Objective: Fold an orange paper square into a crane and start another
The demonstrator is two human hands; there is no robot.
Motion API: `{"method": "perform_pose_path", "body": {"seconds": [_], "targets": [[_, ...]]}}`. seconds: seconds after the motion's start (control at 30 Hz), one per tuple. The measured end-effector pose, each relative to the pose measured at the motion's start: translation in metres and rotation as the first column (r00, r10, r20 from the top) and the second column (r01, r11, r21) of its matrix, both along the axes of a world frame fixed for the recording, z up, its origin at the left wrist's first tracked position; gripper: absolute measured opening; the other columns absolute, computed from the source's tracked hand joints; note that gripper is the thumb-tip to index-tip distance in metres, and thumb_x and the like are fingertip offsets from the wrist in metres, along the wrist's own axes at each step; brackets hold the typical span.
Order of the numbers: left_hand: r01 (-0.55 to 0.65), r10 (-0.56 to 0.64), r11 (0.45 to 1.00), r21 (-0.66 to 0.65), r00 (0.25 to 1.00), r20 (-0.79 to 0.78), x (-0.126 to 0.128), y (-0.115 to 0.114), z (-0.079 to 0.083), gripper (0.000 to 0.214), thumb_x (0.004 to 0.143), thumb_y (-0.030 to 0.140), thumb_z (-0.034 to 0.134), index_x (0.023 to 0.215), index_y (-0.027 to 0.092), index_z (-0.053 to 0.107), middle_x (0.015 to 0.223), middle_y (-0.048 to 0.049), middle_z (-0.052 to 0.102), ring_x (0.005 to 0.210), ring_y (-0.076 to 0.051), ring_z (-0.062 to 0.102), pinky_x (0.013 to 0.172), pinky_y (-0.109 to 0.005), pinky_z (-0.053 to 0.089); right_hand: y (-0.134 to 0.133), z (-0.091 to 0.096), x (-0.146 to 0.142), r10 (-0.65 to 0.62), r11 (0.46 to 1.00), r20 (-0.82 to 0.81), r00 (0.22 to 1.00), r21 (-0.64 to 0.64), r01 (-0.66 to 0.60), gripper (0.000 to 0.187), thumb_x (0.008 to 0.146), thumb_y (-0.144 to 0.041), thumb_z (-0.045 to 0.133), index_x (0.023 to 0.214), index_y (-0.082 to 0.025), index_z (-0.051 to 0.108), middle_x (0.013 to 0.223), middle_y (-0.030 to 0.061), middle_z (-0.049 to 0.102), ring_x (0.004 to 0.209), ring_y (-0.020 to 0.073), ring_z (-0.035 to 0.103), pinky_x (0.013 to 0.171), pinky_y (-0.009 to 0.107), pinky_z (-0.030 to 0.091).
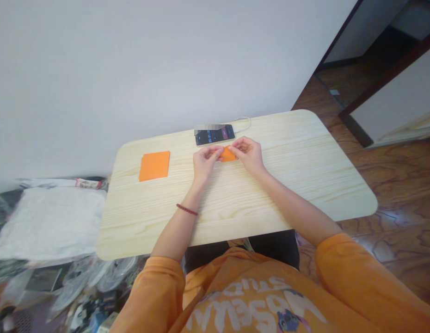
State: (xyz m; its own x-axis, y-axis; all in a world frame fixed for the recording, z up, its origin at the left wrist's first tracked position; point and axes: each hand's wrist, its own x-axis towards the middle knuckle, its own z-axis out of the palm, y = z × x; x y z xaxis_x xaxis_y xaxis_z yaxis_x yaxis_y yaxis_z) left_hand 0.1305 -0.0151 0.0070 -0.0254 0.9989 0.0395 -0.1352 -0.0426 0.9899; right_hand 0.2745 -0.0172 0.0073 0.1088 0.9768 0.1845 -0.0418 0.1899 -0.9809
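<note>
Between my two hands is a small folded piece of orange paper [228, 154], held just above or on the tabletop. My left hand [205, 160] pinches its left edge between thumb and fingers. On the other side, my right hand [248, 152] grips the upper right part of the same paper with closed fingertips. The fingers cover parts of its edges, so its full folded shape is hidden. To the left lies a stack of square orange paper [154, 165], its sheets slightly out of line.
A phone [215, 134] showing a timer lies behind my hands, with a white cable [248, 124] at its right end. The pale wooden table [305, 180] has rounded corners and stands against a white wall. White cloth and clutter lie at the left; wooden floor is at the right.
</note>
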Motion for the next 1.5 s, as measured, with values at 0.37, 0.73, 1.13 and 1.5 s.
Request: {"method": "perform_pose_path", "body": {"seconds": [0.37, 0.73, 1.13, 1.5], "targets": [[0.003, -0.003, 1.000, -0.004, 1.000, 0.007, 0.000, 0.002, -0.001, 0.030, 0.059, 0.039, 0.079, 0.075, 0.014, 0.071, 0.077, -0.0067, 0.072, 0.068, -0.014, 0.066, 0.060, -0.025, 0.055, 0.005, -0.002, 0.003, 0.066, 0.996, -0.056, 0.996, -0.061, -0.069, 0.030, 0.059, -0.043, 0.078, 0.070, -0.017, 0.068, 0.060, 0.0006, 0.064, 0.048, 0.0092, 0.051, 0.047, 0.024, 0.041], [-0.035, 0.035, 0.999, 0.009, 0.998, -0.046, 0.000, -0.001, 0.001, 0.027, 0.061, 0.035, 0.078, 0.075, 0.013, 0.071, 0.074, -0.0067, 0.071, 0.061, -0.012, 0.063, 0.054, -0.023, 0.052, -0.001, -0.001, 0.001, 0.038, 0.999, 0.082, 0.996, 0.008, -0.039, 0.026, 0.069, -0.042, 0.070, 0.069, -0.016, 0.065, 0.058, -0.0013, 0.059, 0.049, 0.0086, 0.049, 0.051, 0.024, 0.040], [-0.101, 0.102, 0.995, 0.020, 0.991, -0.082, 0.002, -0.004, 0.004, 0.030, 0.061, 0.034, 0.079, 0.082, 0.015, 0.069, 0.051, 0.0026, 0.060, 0.041, -0.006, 0.048, 0.044, -0.019, 0.039, 0.002, -0.001, 0.000, 0.047, 0.996, -0.020, 0.999, -0.078, -0.049, 0.025, 0.064, -0.039, 0.073, 0.066, -0.017, 0.060, 0.058, -0.0005, 0.059, 0.053, 0.0111, 0.052, 0.049, 0.024, 0.042], [-0.029, 0.028, 0.982, -0.184, 1.000, -0.006, 0.010, -0.008, -0.004, 0.046, 0.050, 0.039, 0.084, 0.085, 0.014, 0.066, 0.062, -0.0010, 0.067, 0.053, -0.009, 0.057, 0.052, -0.020, 0.042, 0.000, -0.004, -0.003, -0.042, 0.999, 0.007, 0.999, -0.021, 0.042, 0.024, 0.068, -0.039, 0.068, 0.066, -0.017, 0.058, 0.057, -0.0021, 0.057, 0.054, 0.0100, 0.051, 0.056, 0.025, 0.044]]}}
